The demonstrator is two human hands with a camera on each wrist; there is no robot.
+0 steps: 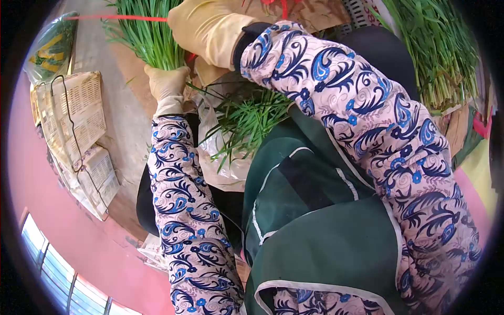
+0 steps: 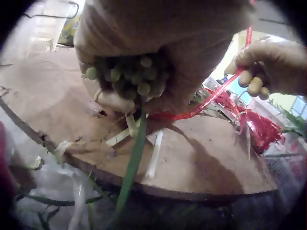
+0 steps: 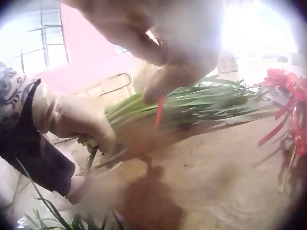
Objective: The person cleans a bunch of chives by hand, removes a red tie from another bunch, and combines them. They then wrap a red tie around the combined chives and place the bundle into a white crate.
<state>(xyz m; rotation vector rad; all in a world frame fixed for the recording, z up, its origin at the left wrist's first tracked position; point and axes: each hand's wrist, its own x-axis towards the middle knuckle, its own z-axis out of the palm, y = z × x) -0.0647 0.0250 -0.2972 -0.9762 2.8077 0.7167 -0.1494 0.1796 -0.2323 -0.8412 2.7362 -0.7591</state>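
The gloved left hand (image 1: 167, 86) grips a bundle of long green leaves (image 1: 149, 37) near its cut stem ends; in the left wrist view the pale round ends (image 2: 129, 76) show inside the curled fingers. Above the bundle, the gloved right hand (image 1: 207, 31) pinches a red ribbon (image 1: 121, 18), which stretches leftward across the leaves in the head view. From the left wrist, the ribbon (image 2: 211, 101) runs from beneath the bundle up to the right hand (image 2: 273, 69). The right wrist view shows a red end (image 3: 159, 111) hanging below the right hand's fingers (image 3: 168, 81).
Loose green leaves (image 1: 252, 118) lie on clear plastic near the lap. A larger pile of leaves (image 1: 438, 58) sits at the right. Red ribbons (image 3: 290, 103) are beyond the wooden board (image 2: 201, 163). At the left stand a pale slatted basket (image 1: 73, 115) and a plastic bag (image 1: 52, 50).
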